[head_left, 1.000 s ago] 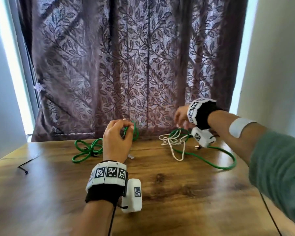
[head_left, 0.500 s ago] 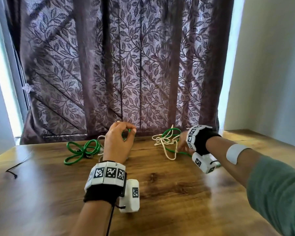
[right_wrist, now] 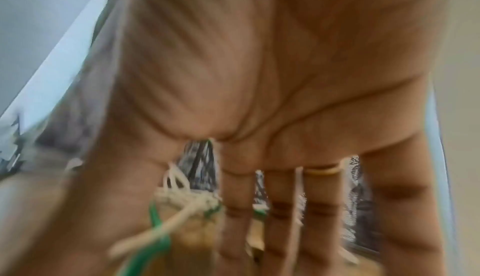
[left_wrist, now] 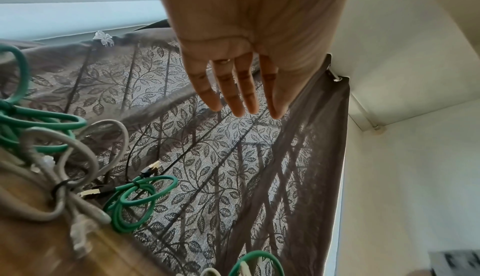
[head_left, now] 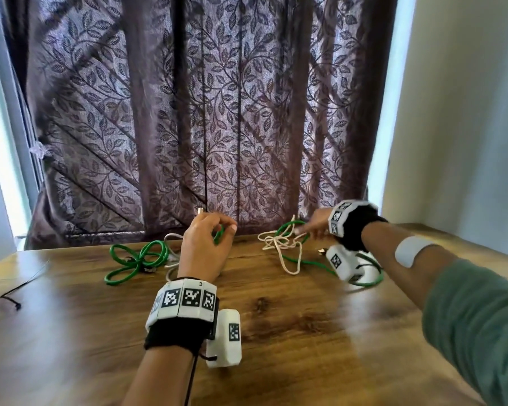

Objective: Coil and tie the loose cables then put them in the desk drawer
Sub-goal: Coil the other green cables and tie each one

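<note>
My left hand [head_left: 214, 232] hovers at the desk's far edge. In the left wrist view its fingers [left_wrist: 239, 99] are straight and hold nothing. Just beyond it lies a small tied green coil [left_wrist: 135, 198] with metal plugs. A bigger tied green coil [head_left: 135, 259] and a grey cable [head_left: 170, 253] lie to its left. My right hand [head_left: 305, 228] reaches with straight fingers [right_wrist: 280, 208] over a tangle of white cord [head_left: 282, 244] and loose green cable [head_left: 305, 262]. The right wrist view is blurred; white cord [right_wrist: 187, 200] and green cable [right_wrist: 153, 214] lie under the fingers, and no grip shows.
A leaf-patterned curtain [head_left: 217, 112] hangs right behind the wooden desk [head_left: 276, 332]. A black cable tie [head_left: 12, 297] lies near the left edge. A pale wall [head_left: 467, 112] closes the right side. The drawer is not in view.
My right hand dropped from the curtain toward the desk, then stretched its fingers over the white cord. My left hand stayed by the small green coil. The head view shifted.
</note>
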